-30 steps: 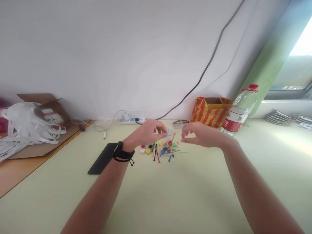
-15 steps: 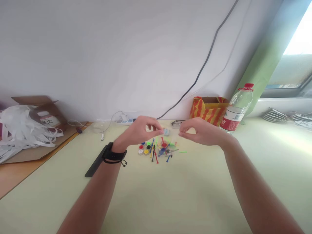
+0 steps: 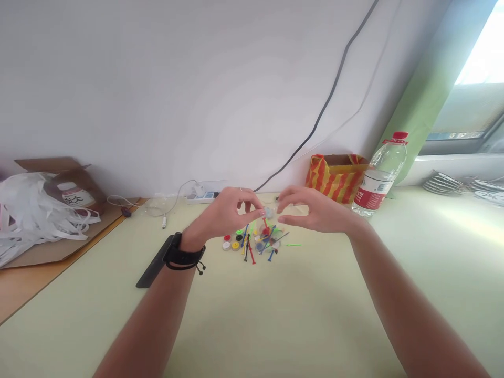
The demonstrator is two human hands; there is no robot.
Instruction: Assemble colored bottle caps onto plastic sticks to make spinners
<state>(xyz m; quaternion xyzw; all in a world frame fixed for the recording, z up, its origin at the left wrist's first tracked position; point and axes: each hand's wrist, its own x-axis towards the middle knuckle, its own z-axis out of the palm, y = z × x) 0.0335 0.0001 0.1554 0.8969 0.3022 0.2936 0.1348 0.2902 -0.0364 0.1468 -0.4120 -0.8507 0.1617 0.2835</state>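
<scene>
My left hand (image 3: 228,212), with a black band on its wrist, pinches a small pale blue round piece (image 3: 268,212) at its fingertips, held above the table. My right hand (image 3: 311,210) has its fingers curled and its fingertips right at the same piece. Below both hands a heap of small coloured plastic sticks and round caps (image 3: 255,242) lies on the pale green table (image 3: 275,315); red, yellow, black and white caps sit at the heap's left side.
A black phone (image 3: 155,261) lies left of my left forearm. At the back stand a water bottle (image 3: 378,176), a red-and-yellow striped bag (image 3: 336,178) and a power strip (image 3: 200,195). White strips (image 3: 35,210) and cardboard fill the left.
My right hand has moved left until its fingertips meet the small piece held in my left hand. The view has shifted slightly.
</scene>
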